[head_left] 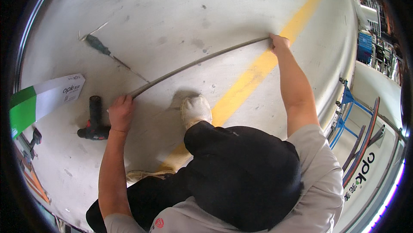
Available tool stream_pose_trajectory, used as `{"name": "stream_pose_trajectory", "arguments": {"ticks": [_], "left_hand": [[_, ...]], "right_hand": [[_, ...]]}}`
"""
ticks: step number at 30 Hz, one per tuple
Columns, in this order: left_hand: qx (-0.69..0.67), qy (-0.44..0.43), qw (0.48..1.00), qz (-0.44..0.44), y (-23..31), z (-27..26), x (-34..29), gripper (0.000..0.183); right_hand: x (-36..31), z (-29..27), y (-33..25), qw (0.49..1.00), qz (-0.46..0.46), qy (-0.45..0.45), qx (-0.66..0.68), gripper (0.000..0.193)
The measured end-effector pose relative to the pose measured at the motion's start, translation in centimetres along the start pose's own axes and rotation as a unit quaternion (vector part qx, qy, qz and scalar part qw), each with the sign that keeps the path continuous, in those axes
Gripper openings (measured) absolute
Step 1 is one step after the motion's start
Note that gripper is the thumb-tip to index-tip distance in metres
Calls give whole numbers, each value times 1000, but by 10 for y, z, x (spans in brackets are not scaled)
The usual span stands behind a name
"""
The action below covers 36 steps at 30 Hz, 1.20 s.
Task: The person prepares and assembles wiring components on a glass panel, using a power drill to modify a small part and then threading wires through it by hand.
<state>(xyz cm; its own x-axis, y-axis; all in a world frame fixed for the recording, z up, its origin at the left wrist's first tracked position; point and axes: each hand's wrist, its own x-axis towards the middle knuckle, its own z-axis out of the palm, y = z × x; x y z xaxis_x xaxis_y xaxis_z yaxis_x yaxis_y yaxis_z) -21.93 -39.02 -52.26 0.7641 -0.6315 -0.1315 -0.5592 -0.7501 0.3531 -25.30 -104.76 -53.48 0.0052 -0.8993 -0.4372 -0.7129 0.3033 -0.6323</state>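
A long, thin grey strip (202,59) spans the space between my two hands, low over the pale floor. Its exact kind I cannot make out. My left hand (121,113) is closed round the strip's near-left end, and my right hand (280,43) grips the far-right end above a yellow floor line (251,71). A black and red cordless drill (95,123) lies on the floor just left of my left hand. Beyond it rests a screwdriver (97,45) with a dark green handle, its shaft tip close to the strip.
A white and green box (51,97) lies at the left, with a dark tool (34,142) beside it. My shoe (196,110) stands on the floor between my arms. At right is a blue metal frame (346,108) with long curved strips (363,147) leaning by it.
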Motion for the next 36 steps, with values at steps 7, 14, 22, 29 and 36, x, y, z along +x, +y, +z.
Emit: {"name": "stream_pose_trajectory", "arguments": {"ticks": [7, 14, 22, 29, 36], "left_hand": [[39, -32, 999, 7, -5, -20, 3, 24], [-25, -68, 997, 5, -15, -30, -10, 21], [-113, -19, 988, -100, -33, -83, 7, 25], [-151, 249, 955, -57, -26, -184, 40, 15], [-464, 217, 859, -19, 69, -277, 51, 8]], "right_hand": [[47, -11, -5, 985, 1, -43, 166, 15], [22, -14, -23, 962, -3, -133, 240, 17], [-5, -1, -68, 919, -38, -208, 332, 20], [-199, -2, -144, 863, -252, -313, 306, 7], [-435, -14, -145, 674, -437, -572, 166, 10]]}}
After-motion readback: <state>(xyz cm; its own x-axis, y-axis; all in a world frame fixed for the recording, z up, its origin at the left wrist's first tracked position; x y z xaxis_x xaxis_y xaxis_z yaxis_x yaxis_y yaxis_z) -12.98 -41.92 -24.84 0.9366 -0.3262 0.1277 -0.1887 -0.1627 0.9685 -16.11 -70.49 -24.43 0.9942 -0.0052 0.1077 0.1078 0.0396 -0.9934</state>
